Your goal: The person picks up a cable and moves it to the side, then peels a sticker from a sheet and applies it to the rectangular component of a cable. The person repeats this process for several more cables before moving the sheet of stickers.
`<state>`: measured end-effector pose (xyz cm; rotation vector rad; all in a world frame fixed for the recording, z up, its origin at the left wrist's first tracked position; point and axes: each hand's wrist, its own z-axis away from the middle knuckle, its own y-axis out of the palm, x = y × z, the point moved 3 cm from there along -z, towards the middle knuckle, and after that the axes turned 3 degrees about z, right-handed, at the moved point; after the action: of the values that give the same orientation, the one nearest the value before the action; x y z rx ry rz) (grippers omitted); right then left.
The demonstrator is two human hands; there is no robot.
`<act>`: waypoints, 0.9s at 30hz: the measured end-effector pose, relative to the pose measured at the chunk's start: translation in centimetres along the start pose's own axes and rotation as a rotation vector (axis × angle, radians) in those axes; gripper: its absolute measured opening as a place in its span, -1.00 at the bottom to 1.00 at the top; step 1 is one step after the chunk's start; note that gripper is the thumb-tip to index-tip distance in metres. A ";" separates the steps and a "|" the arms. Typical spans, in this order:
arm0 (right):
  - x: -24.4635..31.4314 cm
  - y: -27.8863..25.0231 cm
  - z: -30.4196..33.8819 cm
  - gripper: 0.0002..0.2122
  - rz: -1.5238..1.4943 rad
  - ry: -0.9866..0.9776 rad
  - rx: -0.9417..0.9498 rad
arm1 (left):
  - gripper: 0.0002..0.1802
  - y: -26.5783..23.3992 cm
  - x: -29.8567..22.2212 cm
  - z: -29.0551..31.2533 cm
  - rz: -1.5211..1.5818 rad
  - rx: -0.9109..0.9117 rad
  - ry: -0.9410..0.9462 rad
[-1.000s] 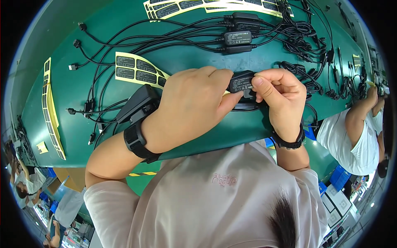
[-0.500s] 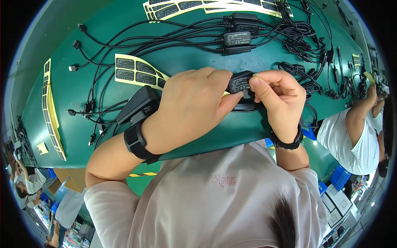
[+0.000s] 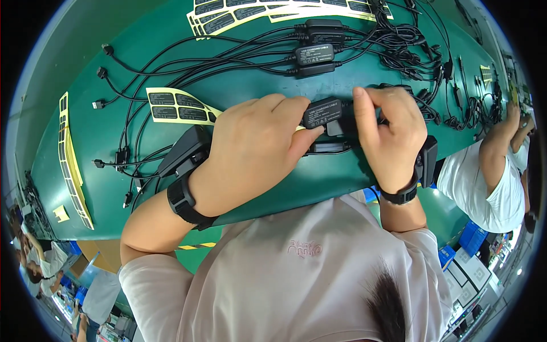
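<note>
My left hand (image 3: pixel 250 139) is closed around the left end of a small black cable box (image 3: pixel 323 114), tilted slightly, with a printed dark label on its top face. A yellow-backed label sheet (image 3: pixel 181 106) sticks out to the left behind that hand. At the box's right end hovers my right hand (image 3: pixel 393 139), its thumb raised apart from its loosely curled fingers, with nothing visible between them. Another black cable box (image 3: pixel 330 147) lies on the table just below the held one, partly hidden.
Labelled cable boxes (image 3: pixel 315 54) with leads lie across the green table (image 3: pixel 245 202). Tangled black cables (image 3: pixel 407 54) fill the back right. Label sheets (image 3: pixel 233 17) lie at the back, with a stack of label strips (image 3: pixel 71 162) at left. A co-worker (image 3: pixel 478 182) sits at right.
My right thumb and fingers have come away from the box's label and lifted slightly right. My left hand keeps its grip, and the view has shifted a little.
</note>
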<state>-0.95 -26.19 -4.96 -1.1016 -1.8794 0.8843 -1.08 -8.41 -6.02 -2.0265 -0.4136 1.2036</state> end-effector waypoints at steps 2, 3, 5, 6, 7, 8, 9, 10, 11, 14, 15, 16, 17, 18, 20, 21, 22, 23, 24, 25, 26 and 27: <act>0.0 -0.2 -1.1 -0.82 -0.112 -0.152 -0.029 | -0.67 -0.1 -0.1 -0.1 0.038 -0.009 -0.011; 0.2 -0.6 -1.2 -0.82 -0.138 -0.188 -0.041 | -0.67 -0.2 -0.1 -0.2 0.056 -0.014 -0.017; 0.6 -0.8 -1.3 -0.81 -0.295 -0.097 0.089 | -0.69 -0.5 -0.1 -0.4 0.074 0.022 -0.027; 0.9 -0.6 -1.2 -0.81 -0.426 0.031 0.228 | -0.71 -0.8 -0.1 -0.6 0.093 0.056 -0.046; 1.0 -0.4 -1.1 -0.80 -0.559 0.157 0.367 | -0.73 -1.1 -0.1 -0.7 0.109 0.089 -0.067; 0.9 -0.9 -1.6 -0.80 -0.562 0.155 0.358 | -0.73 -1.5 -0.1 -0.8 0.101 0.089 -0.061; 0.4 -1.2 -2.1 -0.80 -0.573 0.172 0.485 | -0.76 -1.9 -0.1 -0.9 0.131 0.112 -0.079; -0.2 -1.7 -2.5 -0.80 -0.576 0.194 0.608 | -0.79 -2.3 -0.2 -1.1 0.165 0.138 -0.090; -0.9 -1.8 -2.7 -0.80 -0.585 0.209 0.732 | -0.82 -2.8 -0.2 -1.3 0.192 0.162 -0.106; -4.1 -2.4 -3.9 -0.82 -0.466 -0.162 0.598 | -0.83 -5.2 -0.4 -1.4 0.169 0.176 -0.107; -4.7 -3.0 -4.1 -0.82 -0.397 -0.345 0.533 | -0.84 -6.1 -0.5 -1.3 0.161 0.180 -0.113; -5.2 -3.5 -4.3 -0.82 -0.398 -0.358 0.524 | -0.84 -7.0 -0.5 -1.1 0.149 0.169 -0.111; -5.7 -4.6 -4.9 -0.83 -0.310 -0.343 0.356 | -0.84 -8.2 -0.6 -0.9 -0.027 0.074 -0.050; -6.3 -5.8 -5.4 -0.84 -0.223 -0.326 0.188 | -0.84 -9.4 -0.8 -0.7 -0.203 -0.024 0.009; -7.5 -9.1 -6.3 -0.82 -0.120 -0.158 0.083 | -0.85 -12.5 -1.7 -0.4 -0.242 -0.093 -0.079; -7.4 -10.5 -7.1 -0.82 -0.116 -0.163 0.069 | -0.86 -13.8 -2.1 -0.4 -0.273 -0.158 -0.173; -6.8 -12.1 -7.6 -0.81 0.059 -0.331 -0.095 | -0.86 -14.1 -2.5 -0.5 -0.285 -0.168 -0.167; -6.4 -12.8 -8.1 -0.79 0.142 -0.416 -0.172 | -0.87 -14.3 -2.8 -0.6 -0.387 -0.201 -0.146; -5.9 -13.6 -8.4 -0.76 0.231 -0.492 -0.261 | -0.88 -14.5 -3.0 -0.7 -0.487 -0.233 -0.124; -5.2 -13.7 -9.0 -0.74 0.393 -0.562 -0.241 | -0.88 -14.7 -3.4 -0.7 -0.590 -0.266 -0.104; -4.4 -13.7 -9.6 -0.71 0.566 -0.627 -0.216 | -0.88 -14.7 -2.9 -1.0 -0.591 -0.270 -0.099; -4.0 -13.4 -10.0 -0.68 0.741 -0.686 -0.188 | -0.88 -14.2 -1.7 -1.5 -0.674 -0.216 -0.052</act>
<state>4.11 -33.20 9.96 -1.8367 -2.1255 1.6912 0.63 -0.35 5.79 -1.7952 -1.1825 0.8091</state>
